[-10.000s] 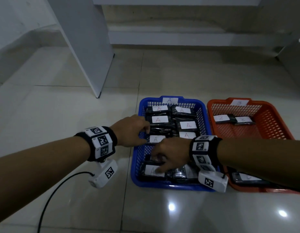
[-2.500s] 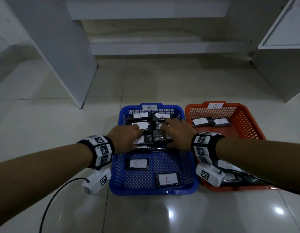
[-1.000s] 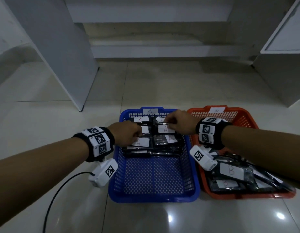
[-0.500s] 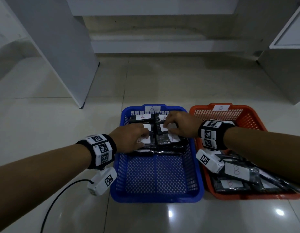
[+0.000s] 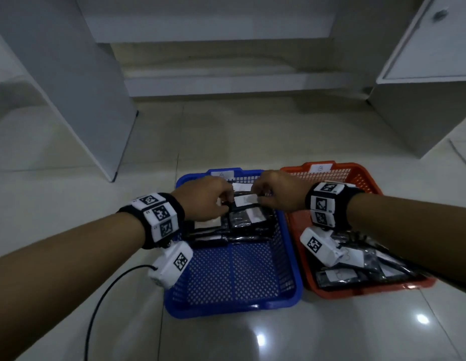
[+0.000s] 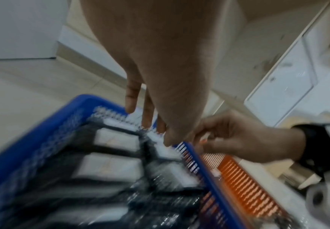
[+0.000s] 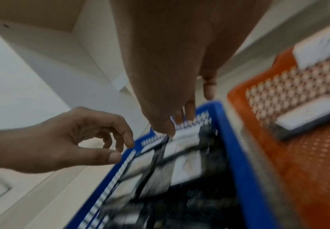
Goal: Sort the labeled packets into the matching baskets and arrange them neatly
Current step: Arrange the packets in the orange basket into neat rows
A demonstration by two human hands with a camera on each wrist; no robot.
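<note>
Packets: black plastic, each with a white paper label, sit in two baskets on a glossy pale tiled floor. White cabinet panels stand behind and to both sides.

Blue perforated plastic basket, tagged A on its far rim, sits left. Its A-labelled black packets are packed in two columns against the far end; the near half shows bare mesh. Letters are blurred in the wrist views.

Orange perforated plastic basket, tagged B on its far rim, touches or sits just beside the blue one on its right. Its black B-labelled packets lie in a loose, overlapping pile at the near end, and one more lies flat near the far end in the right wrist view.

Left hand is over the far left of the blue basket, fingers curled loosely, thumb and forefinger close together at the left edge of the top white-labelled packet. Right wrist view shows those fingertips with a gap and nothing between them.

Right hand is over the far right of the blue basket, fingers curled, pinching the right edge of that same packet.

Both wrists wear black bands with white coded marker tiles and a white camera pod; a black cable runs from the left pod.
</note>
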